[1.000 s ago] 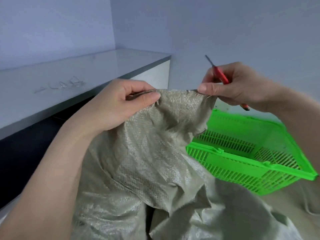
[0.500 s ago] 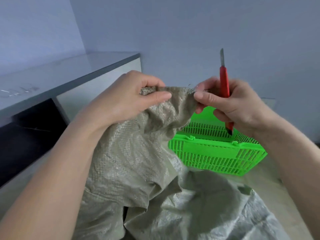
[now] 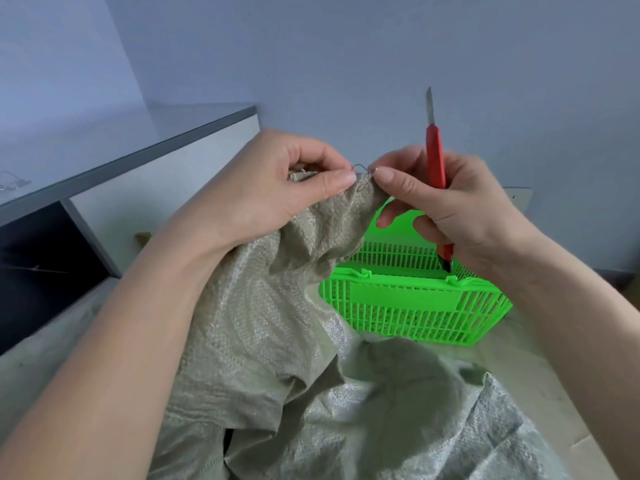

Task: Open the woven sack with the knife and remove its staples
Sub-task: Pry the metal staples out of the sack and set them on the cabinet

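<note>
A bent wire staple (image 3: 362, 173) is being pinched from the grey-green woven sack (image 3: 277, 306) by the right hand (image 3: 446, 202), which is also closed around the red-handled knife (image 3: 435, 161); the sack's hem is clamped by the left hand (image 3: 277, 192). A steady outward pull seems needed next.

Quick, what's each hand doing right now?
Left hand: closed, pinching the sack edge.
Right hand: closed, holding the knife, fingertips on a staple.

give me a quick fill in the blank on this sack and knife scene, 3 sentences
1. The right hand holds a knife whose handle is ____.
2. Both thumbs pinch the top edge of the woven sack around a bent wire ____.
3. The basket behind the sack is bright ____.

Missing words: red; staple; green
</note>
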